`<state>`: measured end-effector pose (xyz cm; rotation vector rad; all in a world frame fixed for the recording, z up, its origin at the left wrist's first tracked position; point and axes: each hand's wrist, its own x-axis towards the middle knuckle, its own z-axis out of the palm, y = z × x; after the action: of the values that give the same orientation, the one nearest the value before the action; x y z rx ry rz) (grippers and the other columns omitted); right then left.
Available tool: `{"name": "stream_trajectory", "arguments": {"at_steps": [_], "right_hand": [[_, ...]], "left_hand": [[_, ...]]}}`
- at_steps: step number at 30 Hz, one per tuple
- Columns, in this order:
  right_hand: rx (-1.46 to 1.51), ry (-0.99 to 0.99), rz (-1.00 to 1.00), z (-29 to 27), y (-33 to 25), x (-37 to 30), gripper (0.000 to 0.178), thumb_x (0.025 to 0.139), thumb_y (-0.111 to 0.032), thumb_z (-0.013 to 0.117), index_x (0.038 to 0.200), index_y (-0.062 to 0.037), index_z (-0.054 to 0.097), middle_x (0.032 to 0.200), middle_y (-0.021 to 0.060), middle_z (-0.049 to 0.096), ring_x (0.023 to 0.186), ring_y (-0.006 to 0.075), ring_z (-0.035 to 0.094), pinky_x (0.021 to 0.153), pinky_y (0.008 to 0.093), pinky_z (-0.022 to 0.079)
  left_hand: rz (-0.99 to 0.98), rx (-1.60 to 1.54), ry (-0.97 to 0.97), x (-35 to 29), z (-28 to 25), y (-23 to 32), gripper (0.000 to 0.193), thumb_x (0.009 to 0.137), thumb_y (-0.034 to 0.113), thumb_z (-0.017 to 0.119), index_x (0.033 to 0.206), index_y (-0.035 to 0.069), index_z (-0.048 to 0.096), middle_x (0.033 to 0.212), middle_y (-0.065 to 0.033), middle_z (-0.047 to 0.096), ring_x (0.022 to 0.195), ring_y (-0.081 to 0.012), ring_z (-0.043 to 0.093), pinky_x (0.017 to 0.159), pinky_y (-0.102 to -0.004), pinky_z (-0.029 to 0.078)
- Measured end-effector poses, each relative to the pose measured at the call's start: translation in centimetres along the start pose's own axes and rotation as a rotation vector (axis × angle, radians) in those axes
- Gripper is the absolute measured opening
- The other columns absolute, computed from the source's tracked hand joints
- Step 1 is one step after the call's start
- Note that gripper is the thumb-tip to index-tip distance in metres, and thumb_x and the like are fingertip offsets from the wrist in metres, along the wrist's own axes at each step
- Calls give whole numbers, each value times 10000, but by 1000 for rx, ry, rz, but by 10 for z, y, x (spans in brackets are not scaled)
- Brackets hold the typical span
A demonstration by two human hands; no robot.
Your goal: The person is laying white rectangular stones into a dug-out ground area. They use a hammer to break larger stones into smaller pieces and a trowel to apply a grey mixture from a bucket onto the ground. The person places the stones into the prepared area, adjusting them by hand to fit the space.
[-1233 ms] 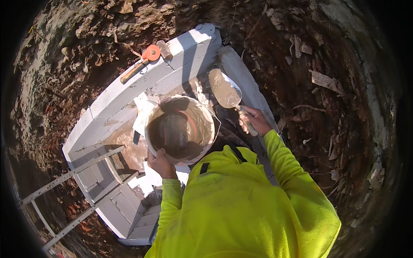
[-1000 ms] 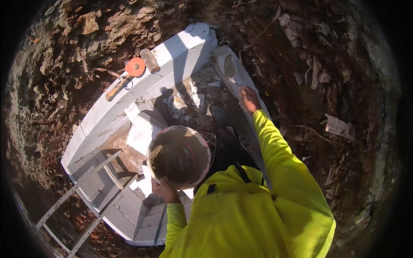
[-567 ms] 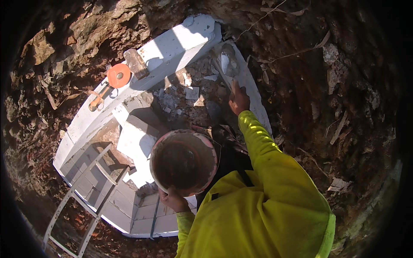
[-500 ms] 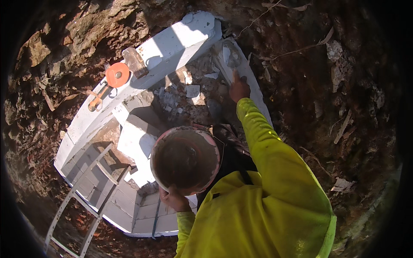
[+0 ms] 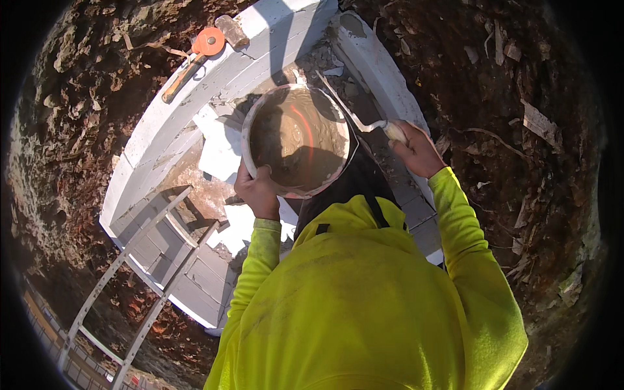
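My left hand [image 5: 258, 190] grips the near left rim of a round bucket [image 5: 245, 144], thumb over the edge. Wet grey-brown mortar [image 5: 283, 133] lies inside it, partly in shadow. My right hand [image 5: 419, 151] is closed round the pale handle of a trowel [image 5: 374, 125]. Its blade, seen nearly edge-on, points up and left, just off the bucket's right rim. To the right of the bucket runs a wall of white blocks [image 5: 383, 65], with a grey patch of mortar [image 5: 353, 26] on its top near the far corner.
On the left wall top [image 5: 146, 123] lie an orange tape reel [image 5: 209, 41] and a hammer-like block-headed tool [image 5: 232, 31]. A metal ladder [image 5: 123, 260] leans in at the lower left. White block pieces [image 5: 220, 151] and rubble lie inside the walls. Rough earth [image 5: 507, 162] surrounds them.
My right hand has drawn the trowel back from the right wall's top to beside the bucket. The bucket, in my left hand, sits higher in view, its mortar now partly sunlit.
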<state>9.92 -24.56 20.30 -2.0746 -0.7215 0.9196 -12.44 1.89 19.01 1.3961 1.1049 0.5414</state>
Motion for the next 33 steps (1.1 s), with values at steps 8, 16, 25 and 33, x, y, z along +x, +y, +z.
{"name": "stream_trajectory", "arguments": {"at_steps": [8, 16, 25, 33], "right_hand": [[-471, -90, -151, 53, -79, -26, 420, 875, -167, 585, 1250, 13, 528, 867, 272, 636, 854, 446, 615, 785, 508, 487], [138, -361, -374, 87, -56, -26, 431, 920, -152, 580, 1323, -11, 523, 826, 129, 665, 600, 241, 607, 596, 372, 504], [1273, -507, 37, 95, -16, -49, 488, 903, -117, 555, 1379, -28, 490, 693, 129, 584, 440, 132, 501, 409, 252, 415], [919, 100, 251, 5, 47, -18, 463, 921, -226, 556, 1348, -54, 508, 730, 55, 583, 503, 102, 535, 426, 240, 434]], "left_hand": [[321, 117, -91, -31, -5, 64, 342, 721, -13, 558, 1044, -55, 661, 752, 32, 553, 639, -47, 454, 543, -221, 379], [484, 9, -284, -51, -30, 92, 544, 680, 3, 530, 1212, -90, 600, 1068, -89, 649, 954, -159, 608, 870, -266, 468], [323, -18, -99, -40, -7, 63, 452, 729, -32, 487, 1163, -84, 603, 993, -74, 658, 856, -146, 611, 776, -265, 494], [-14, -206, 162, -41, 13, 2, 433, 722, -68, 483, 1129, -78, 629, 983, -93, 660, 846, -173, 623, 779, -283, 501]]}}
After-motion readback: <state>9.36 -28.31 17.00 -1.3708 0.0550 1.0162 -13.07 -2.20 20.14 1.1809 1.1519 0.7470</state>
